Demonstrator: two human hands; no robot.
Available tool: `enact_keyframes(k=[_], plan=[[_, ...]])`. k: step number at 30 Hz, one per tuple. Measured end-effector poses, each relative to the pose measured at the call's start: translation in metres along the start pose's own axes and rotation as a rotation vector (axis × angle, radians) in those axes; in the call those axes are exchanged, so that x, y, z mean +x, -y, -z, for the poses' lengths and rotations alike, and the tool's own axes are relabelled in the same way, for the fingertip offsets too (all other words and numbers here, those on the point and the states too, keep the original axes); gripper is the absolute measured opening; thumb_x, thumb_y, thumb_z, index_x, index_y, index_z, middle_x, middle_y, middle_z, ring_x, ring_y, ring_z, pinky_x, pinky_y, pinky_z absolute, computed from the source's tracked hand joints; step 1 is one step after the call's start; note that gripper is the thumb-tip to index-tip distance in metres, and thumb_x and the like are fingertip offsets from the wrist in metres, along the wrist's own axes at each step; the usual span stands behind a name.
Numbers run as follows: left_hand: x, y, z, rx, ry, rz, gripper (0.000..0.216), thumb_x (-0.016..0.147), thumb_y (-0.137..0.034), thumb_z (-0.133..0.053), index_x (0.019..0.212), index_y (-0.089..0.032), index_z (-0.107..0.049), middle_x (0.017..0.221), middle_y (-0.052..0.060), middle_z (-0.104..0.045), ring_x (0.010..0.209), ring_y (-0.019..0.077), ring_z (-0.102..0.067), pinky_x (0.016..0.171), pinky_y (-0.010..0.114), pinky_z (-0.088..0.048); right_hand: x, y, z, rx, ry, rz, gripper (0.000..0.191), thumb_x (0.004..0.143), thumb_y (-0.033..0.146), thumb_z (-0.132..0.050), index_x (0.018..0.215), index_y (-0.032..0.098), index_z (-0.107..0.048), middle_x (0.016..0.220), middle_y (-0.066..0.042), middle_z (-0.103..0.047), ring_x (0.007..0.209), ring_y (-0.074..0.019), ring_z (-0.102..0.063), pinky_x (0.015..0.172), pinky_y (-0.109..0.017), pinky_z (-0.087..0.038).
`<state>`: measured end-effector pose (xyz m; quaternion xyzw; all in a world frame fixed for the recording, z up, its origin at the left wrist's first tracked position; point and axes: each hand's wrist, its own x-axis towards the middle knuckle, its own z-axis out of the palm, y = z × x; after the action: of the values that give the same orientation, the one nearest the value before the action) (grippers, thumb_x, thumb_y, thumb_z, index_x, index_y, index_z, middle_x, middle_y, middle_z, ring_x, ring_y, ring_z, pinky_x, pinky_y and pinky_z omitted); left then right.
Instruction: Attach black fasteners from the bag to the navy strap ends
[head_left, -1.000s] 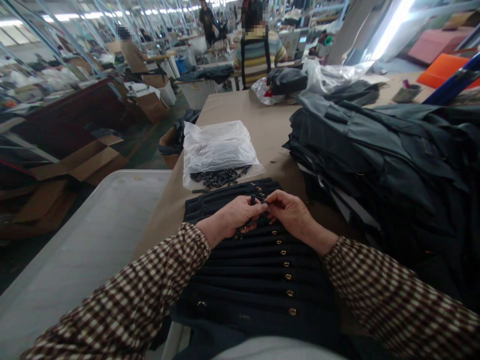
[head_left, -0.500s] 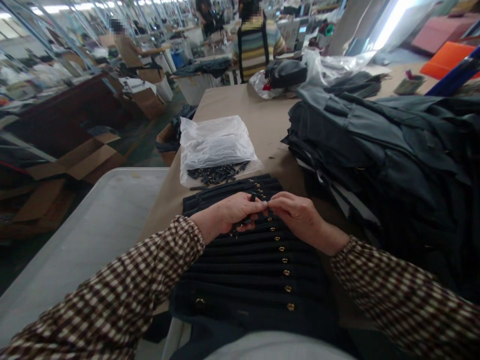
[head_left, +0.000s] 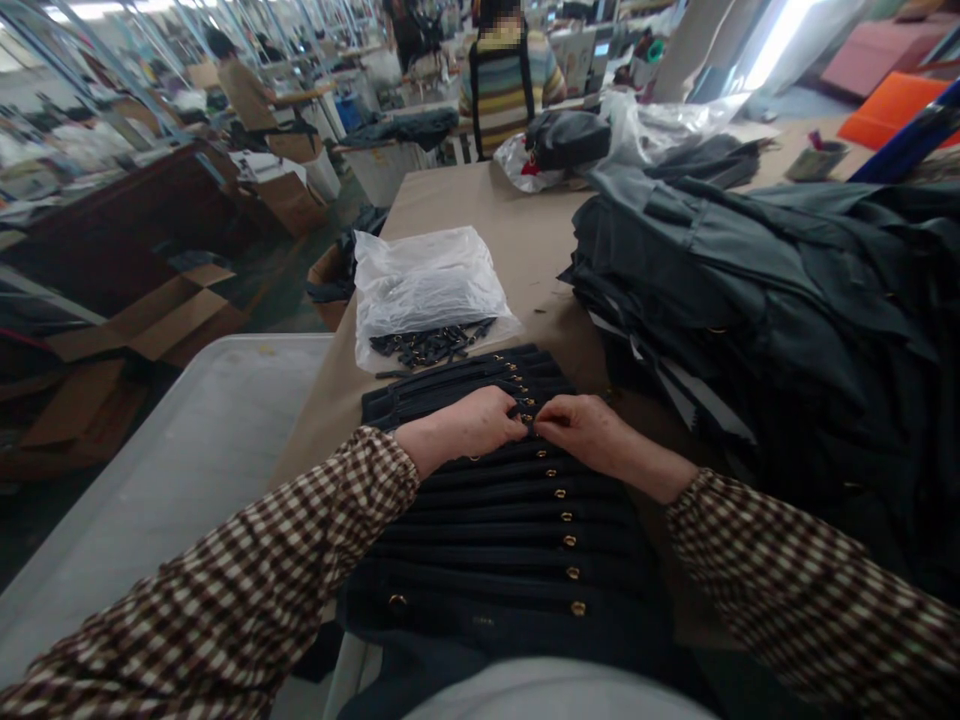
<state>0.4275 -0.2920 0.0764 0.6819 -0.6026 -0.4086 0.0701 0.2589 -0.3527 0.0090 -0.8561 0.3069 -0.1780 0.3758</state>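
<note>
Dark fabric pieces [head_left: 480, 535] lie overlapped in a row before me, each with a small gold metal fitting [head_left: 560, 493] near its right side. My left hand [head_left: 480, 420] is closed low over the row, a bit of small black strap showing by its fingertips. Close beside it, my right hand [head_left: 581, 425] pinches at one of the gold fittings; what sits between its fingers is too small to make out. Beyond the hands, a clear plastic bag [head_left: 431, 285] lies with its mouth toward me, and small black straps with metal parts [head_left: 431, 345] spill at its opening.
A tall heap of dark fabric [head_left: 750, 260] stands on the right of the brown-covered table [head_left: 457, 200]. To the left is a pale plastic bin or surface [head_left: 187, 450]. Cardboard boxes [head_left: 161, 320] stand on the floor. A person in a striped top [head_left: 501, 85] sits ahead.
Both hands have come down onto the fabric row from just above it. My left hand has turned knuckles-up, so the black straps seen in it before are now mostly hidden.
</note>
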Motion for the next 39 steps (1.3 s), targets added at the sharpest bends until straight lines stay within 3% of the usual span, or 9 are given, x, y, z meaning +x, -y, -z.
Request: enact_keyframes(k=[4, 8, 15, 30, 33, 35, 39], plan=[[0.003, 0.004, -0.003, 0.036, -0.01, -0.026, 0.014, 0.073, -0.025, -0.053, 0.066, -0.015, -0.06, 0.056, -0.003, -0.053, 0.047, 0.007, -0.043, 0.045, 0.019, -0.031, 0.002, 0.001, -0.003, -0.014, 0.02, -0.025, 0.013, 0.081, 0.018, -0.062, 0.07, 0.016, -0.069, 0.062, 0.003, -0.062, 0.058, -0.0106, -0.054, 0.053, -0.023, -0.032], [0.004, 0.006, -0.004, 0.01, -0.008, 0.024, 0.015, 0.073, -0.027, -0.053, 0.067, -0.016, -0.06, 0.054, -0.003, -0.053, 0.045, 0.0081, -0.043, 0.043, 0.02, -0.03, 0.004, 0.002, 0.001, -0.012, 0.059, -0.052, 0.017, 0.074, 0.006, -0.058, 0.076, 0.017, -0.071, 0.068, 0.003, -0.065, 0.063, -0.0107, -0.056, 0.059, -0.021, -0.036], [0.0, 0.003, -0.002, -0.032, -0.028, 0.041, 0.012, 0.072, -0.026, -0.056, 0.067, -0.015, -0.06, 0.052, -0.004, -0.051, 0.043, 0.0071, -0.042, 0.041, 0.02, -0.029, 0.007, 0.0, 0.009, 0.059, 0.133, -0.137, 0.02, 0.074, 0.002, -0.058, 0.076, 0.016, -0.07, 0.067, 0.004, -0.065, 0.062, -0.0102, -0.057, 0.058, -0.02, -0.038], [-0.006, 0.012, 0.003, 0.106, -0.051, 0.111, 0.014, 0.073, -0.026, -0.057, 0.067, -0.014, -0.062, 0.053, -0.002, -0.054, 0.045, 0.0075, -0.044, 0.042, 0.019, -0.03, 0.011, -0.004, 0.005, -0.078, 0.105, 0.018, 0.015, 0.074, 0.003, -0.056, 0.07, 0.016, -0.064, 0.064, 0.003, -0.059, 0.06, -0.0098, -0.051, 0.056, -0.021, -0.033], [-0.015, 0.01, 0.008, -0.039, -0.065, 0.137, 0.015, 0.073, -0.029, -0.058, 0.072, -0.015, -0.062, 0.053, -0.004, -0.051, 0.044, 0.0076, -0.044, 0.041, 0.019, -0.033, 0.004, 0.001, 0.003, 0.053, -0.008, 0.06, 0.012, 0.079, 0.01, -0.054, 0.075, 0.017, -0.063, 0.07, 0.002, -0.06, 0.064, -0.011, -0.052, 0.06, -0.022, -0.037], [-0.02, 0.008, 0.008, -0.232, -0.07, 0.163, 0.016, 0.073, -0.033, -0.059, 0.075, -0.017, -0.06, 0.05, -0.006, -0.047, 0.04, 0.0073, -0.041, 0.038, 0.019, -0.031, -0.002, 0.01, -0.001, 0.267, -0.04, 0.048, 0.008, 0.081, 0.019, -0.057, 0.087, 0.018, -0.063, 0.074, 0.001, -0.061, 0.066, -0.0119, -0.053, 0.061, -0.023, -0.04], [-0.028, 0.002, 0.003, -0.597, -0.046, 0.11, 0.019, 0.078, -0.035, -0.058, 0.072, -0.018, -0.051, 0.049, -0.008, -0.042, 0.037, 0.0051, -0.035, 0.033, 0.017, -0.025, -0.004, 0.031, -0.014, 0.664, -0.007, -0.014, 0.041, 0.074, 0.03, -0.068, 0.11, 0.02, -0.052, 0.077, 0.003, -0.061, 0.067, -0.0124, -0.056, 0.061, -0.023, -0.044]])
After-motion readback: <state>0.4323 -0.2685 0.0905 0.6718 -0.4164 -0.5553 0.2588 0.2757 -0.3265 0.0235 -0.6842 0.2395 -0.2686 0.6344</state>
